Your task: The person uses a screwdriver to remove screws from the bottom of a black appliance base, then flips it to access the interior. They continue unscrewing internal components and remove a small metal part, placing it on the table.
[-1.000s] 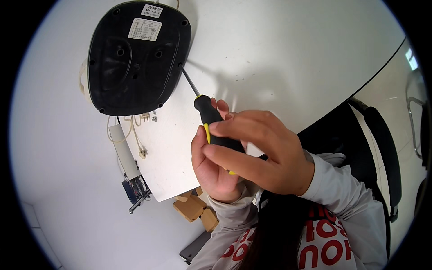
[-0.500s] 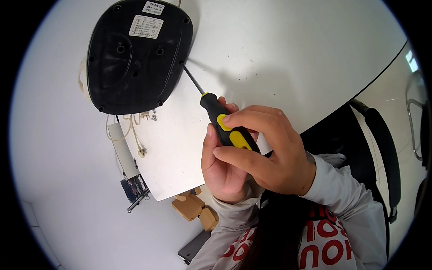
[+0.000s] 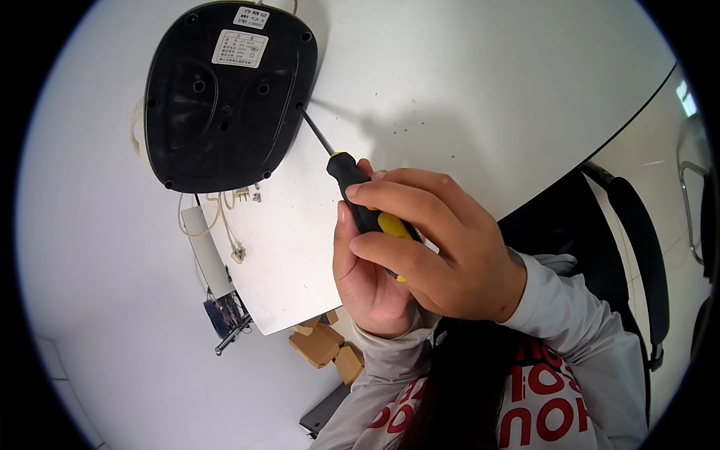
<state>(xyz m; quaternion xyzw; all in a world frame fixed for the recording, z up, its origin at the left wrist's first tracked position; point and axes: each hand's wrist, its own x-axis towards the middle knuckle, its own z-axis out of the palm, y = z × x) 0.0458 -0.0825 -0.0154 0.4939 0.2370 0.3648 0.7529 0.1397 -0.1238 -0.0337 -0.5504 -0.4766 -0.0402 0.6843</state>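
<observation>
While left hand (image 3: 375, 289) and right hand (image 3: 465, 251) clasp a screwdriver (image 3: 348, 172), a black base (image 3: 240, 139) lies ahead-left.

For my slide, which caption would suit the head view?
Left hand and right hand hold a screwdriver, its shaft meeting a hole near the edge of a black base.

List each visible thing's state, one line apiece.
Black base: underside showing.
Screwdriver: held, tip at a hole near the base's edge.
Left hand: wrapped around the screwdriver.
Right hand: gripping the screwdriver.
Lower plug: unplugged, lying on the table.
Small metal pieces: loose.
Cardboard boxes: cannot tell whether open.
</observation>
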